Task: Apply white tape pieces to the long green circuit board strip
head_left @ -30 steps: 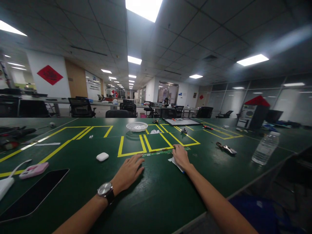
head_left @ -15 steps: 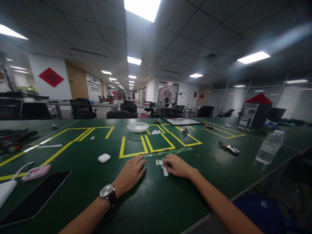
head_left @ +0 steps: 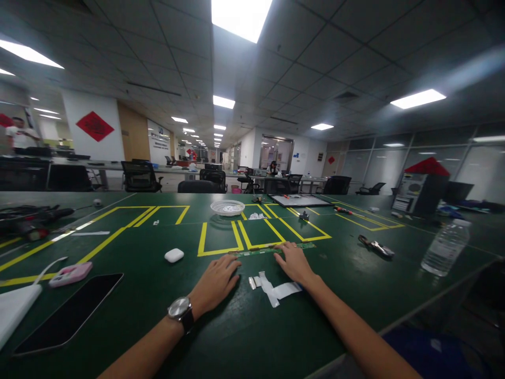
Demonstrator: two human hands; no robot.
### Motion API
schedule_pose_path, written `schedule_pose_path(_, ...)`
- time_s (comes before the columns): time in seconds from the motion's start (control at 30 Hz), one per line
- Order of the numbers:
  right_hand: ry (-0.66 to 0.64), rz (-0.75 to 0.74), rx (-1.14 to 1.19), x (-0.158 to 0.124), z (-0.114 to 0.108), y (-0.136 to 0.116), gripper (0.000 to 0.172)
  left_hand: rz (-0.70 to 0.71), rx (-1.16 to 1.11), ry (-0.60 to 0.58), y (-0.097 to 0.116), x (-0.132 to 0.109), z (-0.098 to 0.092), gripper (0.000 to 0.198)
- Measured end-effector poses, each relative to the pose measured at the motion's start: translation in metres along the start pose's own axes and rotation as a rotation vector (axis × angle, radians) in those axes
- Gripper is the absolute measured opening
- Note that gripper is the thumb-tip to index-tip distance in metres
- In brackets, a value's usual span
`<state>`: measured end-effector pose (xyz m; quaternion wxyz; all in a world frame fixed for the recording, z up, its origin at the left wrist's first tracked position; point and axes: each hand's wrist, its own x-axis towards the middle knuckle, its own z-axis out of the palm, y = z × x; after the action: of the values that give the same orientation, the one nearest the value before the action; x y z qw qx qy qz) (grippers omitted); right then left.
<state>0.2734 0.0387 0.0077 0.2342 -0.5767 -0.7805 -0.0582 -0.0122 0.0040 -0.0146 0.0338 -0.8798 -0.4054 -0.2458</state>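
Note:
A long, narrow green circuit board (head_left: pixel 256 252) lies on the dark green table, along the near edge of the yellow tape. My left hand (head_left: pixel 216 280), with a watch on its wrist, rests palm down, fingers stretched at the board's left end; whether the fingertips press on it I cannot tell. Over the board's right part reaches my right hand (head_left: pixel 294 263), open, its fingertips at the strip and the thumb pointing left. Between my hands, nearer to me, a white flat ribbon cable (head_left: pixel 272 292) lies bent on the table with a metallic connector end.
Beyond the board stands a white plastic basket (head_left: pixel 228 208). A white earbud case (head_left: pixel 174 256), a phone (head_left: pixel 71 313) and a pink gadget (head_left: pixel 71 274) lie left. On the right are a metal hand tool (head_left: pixel 376 247), a water bottle (head_left: pixel 446 248) and a computer tower (head_left: pixel 418 192).
My right hand has let go of the white ribbon cable and moved forward and right onto the circuit board. The cable now lies unfolded. My left hand stays by the board's left end.

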Motion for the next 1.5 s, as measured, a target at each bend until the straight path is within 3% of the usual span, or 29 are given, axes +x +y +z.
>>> schedule_pose_path(0.13, -0.146, 0.19, -0.179, 0.008, 0.007, 0.011, 0.057, 0.003, -0.012, 0.019, -0.001, 0.001, 0.0, 0.028)
schedule_pose_path(0.23, -0.249, 0.195, -0.182, 0.012, 0.011, 0.01, 0.063, -0.001, -0.005, 0.032, -0.002, 0.002, -0.001, 0.028)
schedule_pose_path(0.33, -0.268, 0.145, -0.152, 0.016, 0.013, 0.003, 0.064, -0.007, 0.014, 0.053, -0.004, 0.004, -0.004, 0.029)
schedule_pose_path(0.5, -0.299, -0.041, 0.011, 0.016, 0.012, -0.015, 0.058, -0.027, 0.031, 0.105, -0.006, 0.008, -0.013, 0.028)
schedule_pose_path(0.63, -0.393, -0.317, 0.227, 0.011, 0.003, -0.04, 0.049, -0.08, 0.025, 0.115, -0.006, 0.01, -0.019, 0.027)
schedule_pose_path(0.8, -0.463, -0.623, 0.42, -0.005, -0.013, -0.075, 0.039, -0.061, -0.013, 0.031, -0.002, 0.007, -0.017, 0.028)
schedule_pose_path(0.9, -0.44, -0.71, 0.495, -0.015, -0.018, -0.08, 0.035, -0.042, -0.038, -0.04, 0.002, 0.004, -0.009, 0.029)
schedule_pose_path(1.07, -0.369, -0.648, 0.515, -0.02, -0.02, -0.056, 0.044, -0.078, -0.037, -0.128, 0.009, 0.001, -0.001, 0.032)
schedule_pose_path(1.17, -0.392, -0.622, 0.481, -0.02, -0.02, -0.043, 0.05, -0.118, -0.006, -0.142, 0.01, 0.0, 0.0, 0.034)
schedule_pose_path(1.37, -0.358, -0.566, 0.39, -0.018, -0.017, -0.043, 0.019, -0.123, -0.012, -0.166, 0.007, -0.001, 0.001, 0.035)
schedule_pose_path(1.5, -0.315, -0.494, 0.333, -0.017, -0.014, -0.043, 0.012, -0.089, -0.026, -0.173, 0.007, -0.001, -0.001, 0.035)
